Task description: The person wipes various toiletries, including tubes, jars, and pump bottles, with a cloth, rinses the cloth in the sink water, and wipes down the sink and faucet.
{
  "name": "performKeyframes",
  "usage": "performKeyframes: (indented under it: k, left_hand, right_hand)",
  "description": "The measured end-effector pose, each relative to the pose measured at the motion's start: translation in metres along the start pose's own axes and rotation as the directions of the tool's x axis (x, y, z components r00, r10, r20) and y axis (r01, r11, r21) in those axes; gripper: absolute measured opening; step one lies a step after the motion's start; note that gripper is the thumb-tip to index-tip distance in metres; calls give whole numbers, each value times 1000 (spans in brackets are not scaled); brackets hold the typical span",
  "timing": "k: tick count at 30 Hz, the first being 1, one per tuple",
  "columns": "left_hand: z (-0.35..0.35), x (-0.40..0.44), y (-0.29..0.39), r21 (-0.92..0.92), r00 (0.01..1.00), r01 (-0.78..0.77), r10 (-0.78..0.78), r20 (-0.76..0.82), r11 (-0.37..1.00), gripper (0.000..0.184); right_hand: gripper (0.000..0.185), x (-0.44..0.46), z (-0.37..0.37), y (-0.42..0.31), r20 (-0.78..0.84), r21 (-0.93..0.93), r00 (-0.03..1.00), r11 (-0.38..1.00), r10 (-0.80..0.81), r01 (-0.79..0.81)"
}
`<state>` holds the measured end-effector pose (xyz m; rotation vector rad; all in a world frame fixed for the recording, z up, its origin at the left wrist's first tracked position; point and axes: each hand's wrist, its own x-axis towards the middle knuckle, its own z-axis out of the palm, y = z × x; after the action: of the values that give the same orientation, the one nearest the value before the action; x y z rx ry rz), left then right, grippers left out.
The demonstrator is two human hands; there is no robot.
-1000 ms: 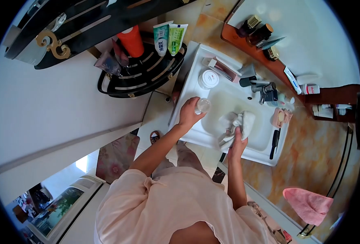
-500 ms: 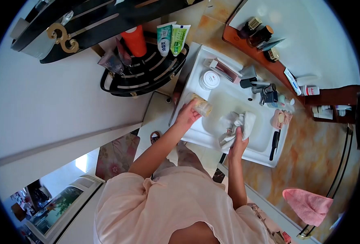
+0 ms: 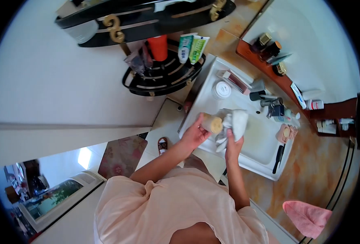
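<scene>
My left hand (image 3: 195, 135) is wrapped round a small clear jar (image 3: 212, 123) with a yellowish round end, tilted over the near left edge of the white sink (image 3: 255, 156). Close to its right, my right hand (image 3: 233, 145) grips a bunched white cloth (image 3: 237, 124). Cloth and jar are side by side, nearly touching; whether they touch I cannot tell. A white round tub (image 3: 221, 90) stands on the sink's rim behind the jar. The faucet (image 3: 271, 102) is at the sink's far side.
A black corner shelf (image 3: 163, 83) holds tubes and a red container at the upper left. Bottles stand on the brown ledge (image 3: 287, 80). A soap dish (image 3: 284, 133) and a black-handled item (image 3: 278, 159) lie on the right rim. A pink towel (image 3: 308, 216) hangs lower right.
The jar has turned so its yellowish end shows, and my left hand has moved right. The cloth has lifted and come nearer the jar. The view has shifted, with shelf and sink lower in it.
</scene>
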<state>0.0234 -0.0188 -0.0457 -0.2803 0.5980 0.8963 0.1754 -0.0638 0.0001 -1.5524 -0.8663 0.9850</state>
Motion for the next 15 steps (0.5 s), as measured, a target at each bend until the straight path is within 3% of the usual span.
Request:
performKeyframes:
  k: [1, 4, 6, 8, 11, 15]
  left_hand:
    - [4, -9, -2, 111, 998, 12, -5, -69, 994, 46]
    - [10, -36, 3, 368, 946, -287, 321, -35, 884, 40]
    - [2, -42, 13, 653, 791, -531, 593, 153, 540, 39]
    - [-11, -43, 21, 749, 610, -647, 687, 395, 144, 40]
    - [0, -62, 37, 745, 532, -658, 634, 561, -107, 52]
    - [35, -94, 62, 757, 459, -504, 614, 642, -415, 68]
  right_hand:
    - [36, -2, 15, 4, 30, 55, 997, 996, -69, 67]
    - [36, -6, 45, -10, 59, 266, 998, 963, 25, -40]
    - [41, -5, 56, -19, 124, 367, 991, 925, 51, -94]
    - [44, -7, 67, -24, 174, 417, 980, 895, 92, -158]
    - [47, -4, 80, -52, 238, 436, 971, 889, 33, -137]
    - [44, 9, 84, -82, 332, 396, 938, 887, 101, -236]
